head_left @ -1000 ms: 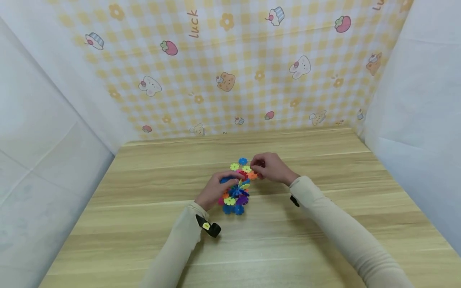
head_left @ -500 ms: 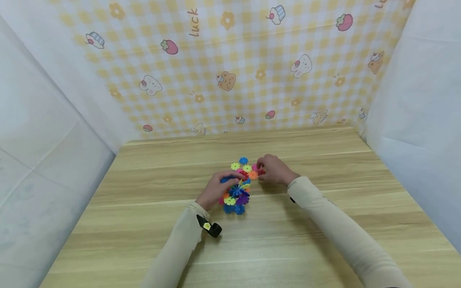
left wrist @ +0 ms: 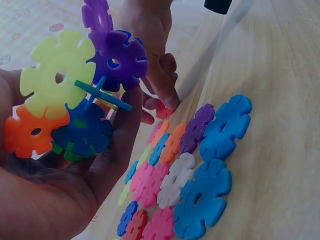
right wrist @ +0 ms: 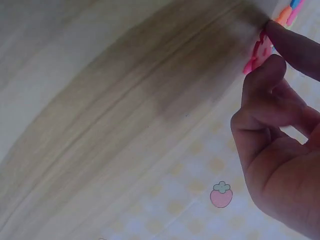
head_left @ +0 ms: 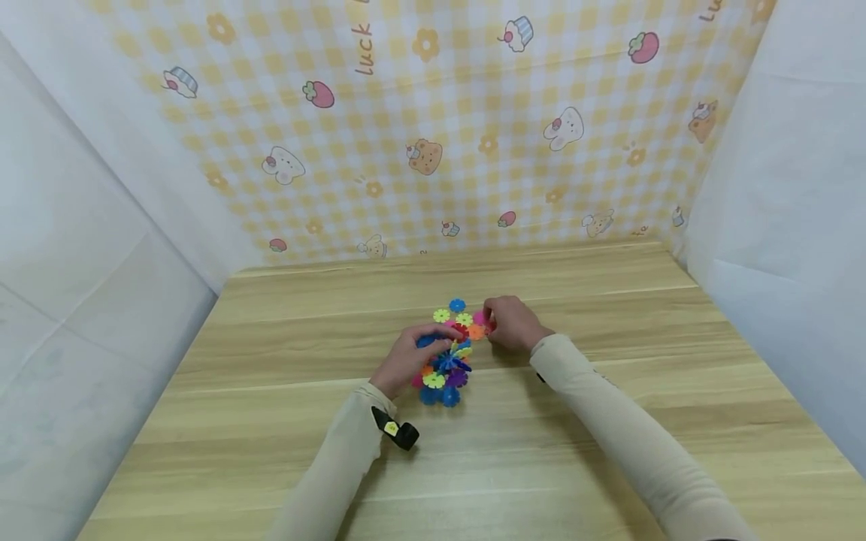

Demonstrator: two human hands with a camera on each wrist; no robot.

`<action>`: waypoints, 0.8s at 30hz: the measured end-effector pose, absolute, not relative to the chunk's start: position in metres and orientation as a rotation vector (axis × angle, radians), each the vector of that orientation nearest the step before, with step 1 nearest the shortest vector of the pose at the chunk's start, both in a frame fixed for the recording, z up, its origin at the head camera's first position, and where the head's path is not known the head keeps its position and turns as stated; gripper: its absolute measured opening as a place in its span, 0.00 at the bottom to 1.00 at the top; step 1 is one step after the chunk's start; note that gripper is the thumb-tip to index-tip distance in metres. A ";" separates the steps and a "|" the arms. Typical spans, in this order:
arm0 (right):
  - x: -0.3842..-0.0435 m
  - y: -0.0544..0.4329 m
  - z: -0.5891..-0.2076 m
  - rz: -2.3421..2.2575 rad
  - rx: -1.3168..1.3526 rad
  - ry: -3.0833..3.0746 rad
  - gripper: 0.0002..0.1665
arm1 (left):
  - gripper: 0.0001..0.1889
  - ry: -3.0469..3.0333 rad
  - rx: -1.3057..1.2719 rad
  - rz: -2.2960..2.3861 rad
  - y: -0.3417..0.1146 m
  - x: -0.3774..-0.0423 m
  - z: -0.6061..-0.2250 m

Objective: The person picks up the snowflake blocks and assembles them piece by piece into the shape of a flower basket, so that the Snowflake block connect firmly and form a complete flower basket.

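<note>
My left hand (head_left: 406, 357) holds a cluster of interlocked plastic snowflake discs (left wrist: 57, 72), in yellow, purple, orange, blue and green, raised above the table. Its fingers curl around the cluster in the left wrist view. On the table below lie several flat flower-shaped discs (left wrist: 174, 181), in blue, purple, white, pink and orange, close together. To their right, my right hand (head_left: 516, 324) pinches a red disc (left wrist: 163, 111) down at the tabletop. Fingers partly cover that disc, also visible in the right wrist view.
The wood-grain table (head_left: 271, 443) stretches out around the discs. Behind its far edge hangs a yellow checked cloth (head_left: 487, 113) with cartoon prints. White cloth walls (head_left: 778, 188) stand at both sides. Each wrist wears a black camera strap (head_left: 395, 428).
My right hand first moved slightly right from beside the orange disc, uncovering a pink one, then lowered the red disc to the row's right end. My left hand stays nearly still with its cluster.
</note>
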State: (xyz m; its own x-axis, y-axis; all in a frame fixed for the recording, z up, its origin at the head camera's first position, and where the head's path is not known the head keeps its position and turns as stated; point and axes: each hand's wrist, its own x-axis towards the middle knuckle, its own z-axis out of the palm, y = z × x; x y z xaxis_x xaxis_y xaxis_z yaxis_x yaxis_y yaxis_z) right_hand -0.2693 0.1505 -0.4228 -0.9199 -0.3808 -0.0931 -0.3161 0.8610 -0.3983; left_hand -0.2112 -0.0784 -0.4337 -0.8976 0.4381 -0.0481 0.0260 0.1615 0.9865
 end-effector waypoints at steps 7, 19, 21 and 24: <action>-0.268 0.156 -0.423 -0.649 -0.584 2.814 0.05 | 0.13 2.113 0.423 1.805 -0.079 -0.211 -0.436; -0.256 0.169 -0.423 -1.018 -0.557 2.591 0.06 | 0.14 2.137 0.348 1.817 -0.079 -0.213 -0.438; -0.253 0.169 -0.421 -1.079 -0.557 2.553 0.08 | 0.15 2.138 0.348 1.816 -0.079 -0.213 -0.438; -0.249 0.169 -0.418 -1.177 -0.549 2.503 0.12 | 0.15 2.131 0.335 1.825 -0.078 -0.214 -0.438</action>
